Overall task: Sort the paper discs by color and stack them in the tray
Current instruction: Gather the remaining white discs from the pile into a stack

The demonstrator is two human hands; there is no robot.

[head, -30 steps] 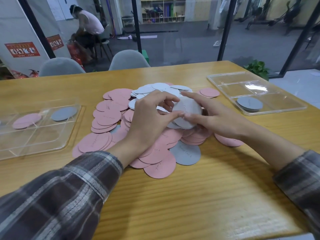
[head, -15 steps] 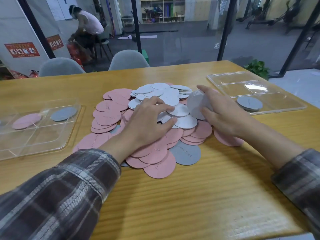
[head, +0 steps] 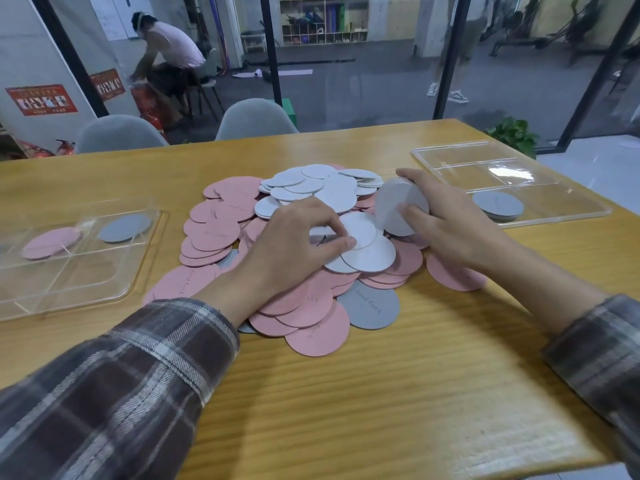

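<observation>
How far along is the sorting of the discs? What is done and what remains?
Barely started. Done: the left tray holds a pink disc and a grey disc; the right tray holds a small grey stack. In hand: the right hand grips a white stack, and the left hand pinches a white disc on the pile. Left: most pink, white and grey discs lie unsorted on the table.

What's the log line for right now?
left hand: pinches white disc | right hand: holds white stack | pile: unsorted
</observation>
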